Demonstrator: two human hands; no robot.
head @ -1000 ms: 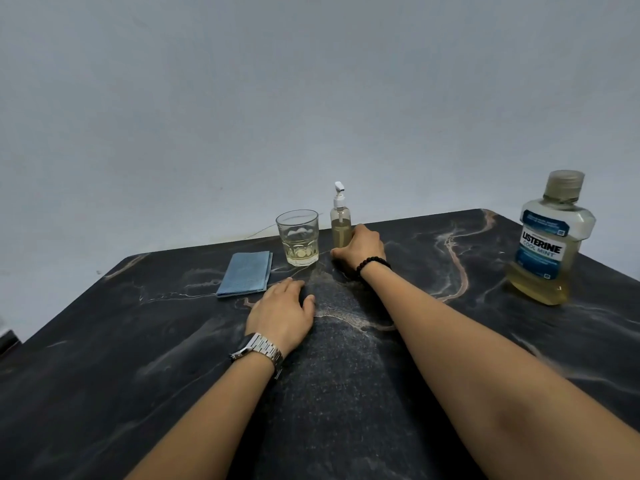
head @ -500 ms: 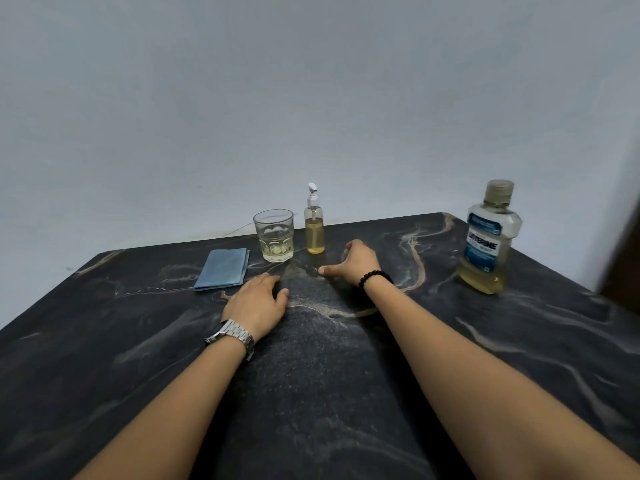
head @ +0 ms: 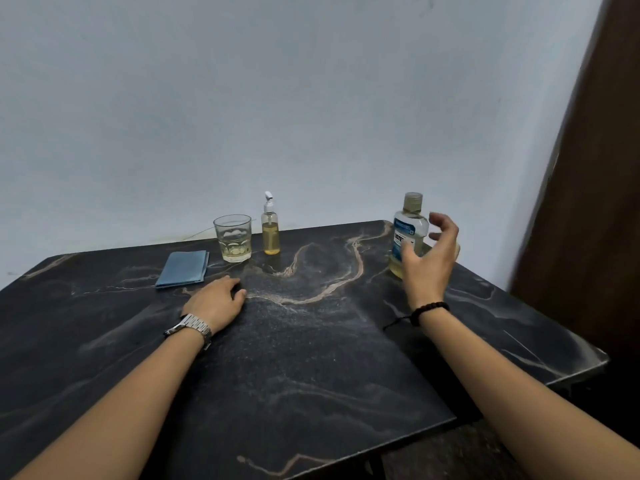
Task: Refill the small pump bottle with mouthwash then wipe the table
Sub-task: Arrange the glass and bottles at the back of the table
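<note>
While the right hand [head: 427, 263] hangs in the air with fingers spread and loosely curved, holding nothing, it sits just in front of the mouthwash bottle [head: 408, 233] near the table's [head: 311, 375] far right corner; contact cannot be told. Palm down, the left hand [head: 218, 301] rests flat on the table, gripping nothing. Along the far edge stand the pump bottle [head: 270, 230] and, just left, a glass [head: 233, 239]. A folded blue cloth [head: 183, 268] lies left of the glass.
</note>
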